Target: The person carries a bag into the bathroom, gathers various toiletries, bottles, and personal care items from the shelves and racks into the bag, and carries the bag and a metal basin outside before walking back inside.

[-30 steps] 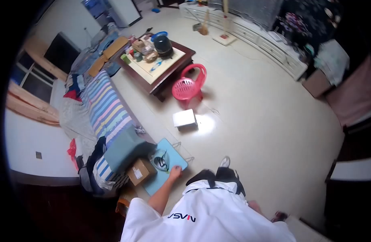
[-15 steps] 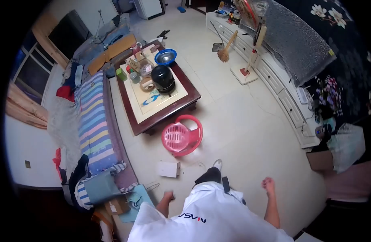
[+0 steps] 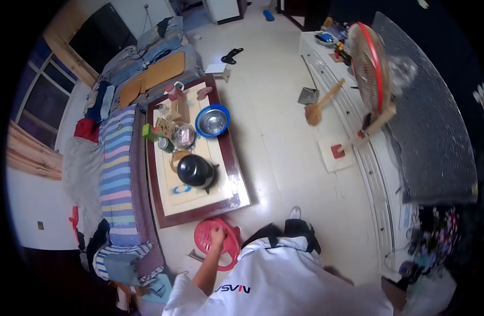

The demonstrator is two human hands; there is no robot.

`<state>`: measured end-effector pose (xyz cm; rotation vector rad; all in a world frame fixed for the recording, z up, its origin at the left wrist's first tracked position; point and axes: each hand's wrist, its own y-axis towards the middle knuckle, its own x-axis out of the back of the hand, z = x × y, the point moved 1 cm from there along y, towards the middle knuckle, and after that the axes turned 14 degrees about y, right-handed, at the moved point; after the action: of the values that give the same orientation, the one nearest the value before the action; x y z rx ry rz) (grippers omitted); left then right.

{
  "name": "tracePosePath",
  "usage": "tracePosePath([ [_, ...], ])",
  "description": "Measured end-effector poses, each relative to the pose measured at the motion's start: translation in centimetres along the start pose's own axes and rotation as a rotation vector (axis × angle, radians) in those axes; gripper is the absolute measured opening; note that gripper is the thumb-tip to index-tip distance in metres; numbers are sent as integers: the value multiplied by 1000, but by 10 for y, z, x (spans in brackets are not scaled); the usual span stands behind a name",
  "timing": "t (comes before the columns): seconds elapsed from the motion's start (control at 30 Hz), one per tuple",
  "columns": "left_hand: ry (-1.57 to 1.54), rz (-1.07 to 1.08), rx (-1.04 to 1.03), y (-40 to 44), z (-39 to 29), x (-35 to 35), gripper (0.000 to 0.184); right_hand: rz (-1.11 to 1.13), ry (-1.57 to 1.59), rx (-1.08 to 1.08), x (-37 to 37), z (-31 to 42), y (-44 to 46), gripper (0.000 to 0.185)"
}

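My left hand [image 3: 217, 235] hangs in front of a red plastic chair [image 3: 204, 243] with a slotted seat. Its fingers look loosely curled, with nothing visible in them; whether it touches the chair I cannot tell. Low on the right, beside my white shirt, a blurred, dark bit of my right arm or hand [image 3: 341, 275] shows, its fingers not distinguishable. Just beyond the chair is a low wooden table [image 3: 236, 174], bearing a black rounded appliance [image 3: 195, 171], a blue-rimmed metal basin [image 3: 212, 121], a glass jar [image 3: 184, 136] and a green box [image 3: 149, 132].
A long seat with a striped cover [image 3: 118, 176] runs along the left. On the right stand a standing fan [image 3: 371, 73], a broom [image 3: 321, 105], a dustpan [image 3: 308, 96] and a low white cabinet [image 3: 352, 122]. Black sandals [image 3: 232, 56] lie on the far floor.
My view has moved forward, so the table, fan and chair appear nearer. My left hand now overlaps the chair; my right hand has dropped back toward my side. The white box is mostly hidden.
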<state>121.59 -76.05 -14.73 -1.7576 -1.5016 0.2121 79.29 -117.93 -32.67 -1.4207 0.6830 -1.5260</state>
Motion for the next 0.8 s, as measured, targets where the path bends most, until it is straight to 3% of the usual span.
tracePosePath([
  [0.03, -21, 23, 153, 14, 27, -2, 20, -75, -61, 47, 50, 53, 49, 27],
  [0.07, -236, -8, 362, 1, 36, -16, 17, -172, -125, 110, 109, 128, 102, 28],
  [0.17, -95, 3, 580, 14, -1, -49, 19, -335, -623, 765, 285, 427, 194, 22],
  [0.2, -100, 6, 636, 29, -4, -62, 19, -306, -130, 764, 326, 509, 236, 19],
  [0.23, -98, 14, 684, 50, -8, -74, 20, -187, 591, 709, 367, 604, 200, 19],
  [0.27, -98, 23, 715, 75, -20, -84, 20, -14, 855, 913, 403, 685, 184, 20],
  [0.33, -111, 42, 712, 144, -57, -105, 21, -15, 1158, 961, 446, 811, 91, 15],
  [0.37, -126, 59, 695, 183, -86, -115, 22, -18, 1152, 967, 462, 848, 96, 15],
  [0.43, -182, 79, 618, 261, -157, -133, 23, 61, 885, 1053, 478, 882, 107, 18],
  [0.47, -225, 72, 559, 304, -196, -140, 24, -87, 560, 995, 484, 881, 144, 18],
  [0.53, -339, -8, 400, 391, -311, -141, 26, -368, 136, 1217, 495, 861, 234, 18],
  [0.57, -370, -64, 289, 409, -408, -133, 24, -298, 156, 1004, 493, 838, 280, 16],
  [0.63, -475, 4, 138, 489, -500, -119, 29, -329, -63, 756, 490, 775, 353, 21],
  [0.67, -389, 12, 14, 506, -566, -109, 28, -83, -511, 602, 497, 754, 375, 21],
  [0.7, -347, -8, -67, 529, -616, -103, 26, -22, 93, 253, 495, 735, 391, 28],
  [0.73, -364, -53, -126, 550, -649, -101, 26, -76, -569, 540, 496, 733, 405, 36],
  [0.8, -382, -110, -157, 604, -692, -98, 27, 137, -703, 464, 515, 770, 420, 32],
])
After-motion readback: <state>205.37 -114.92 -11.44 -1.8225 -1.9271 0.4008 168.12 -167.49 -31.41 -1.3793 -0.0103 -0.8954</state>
